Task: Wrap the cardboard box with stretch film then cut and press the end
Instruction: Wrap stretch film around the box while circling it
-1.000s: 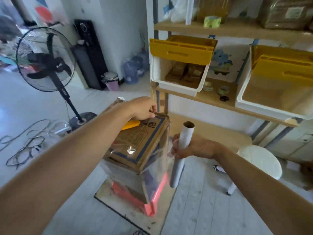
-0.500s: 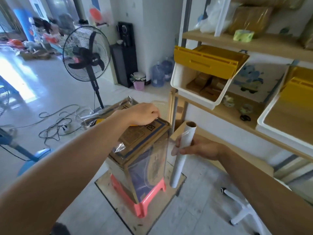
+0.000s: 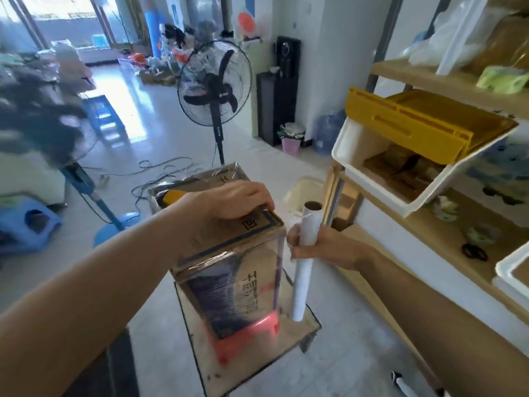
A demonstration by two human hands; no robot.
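A brown cardboard box (image 3: pixel 229 242) with blue printing stands on a red plastic stool (image 3: pixel 246 333), its sides covered in shiny clear stretch film. My left hand (image 3: pixel 229 202) rests palm down on the box top, fingers curled at the far right edge. My right hand (image 3: pixel 323 247) grips an upright white stretch film roll (image 3: pixel 305 262) just right of the box's near corner. A sheet of film runs from the roll onto the box side. A yellow cutter (image 3: pixel 171 196) lies on the box top, partly hidden behind my left wrist.
A flat cardboard sheet (image 3: pixel 257 365) lies under the stool on the pale floor. Wooden shelves (image 3: pixel 435 233) with white and yellow bins (image 3: pixel 415 144) stand close on the right. A black fan (image 3: pixel 214 87), cables and a blue stool (image 3: pixel 28 224) are at the left.
The view has swung left, showing more of the room. The box has turned counter-clockwise under my left hand, drawing film around it. My right hand keeps the roll upright beside the box.
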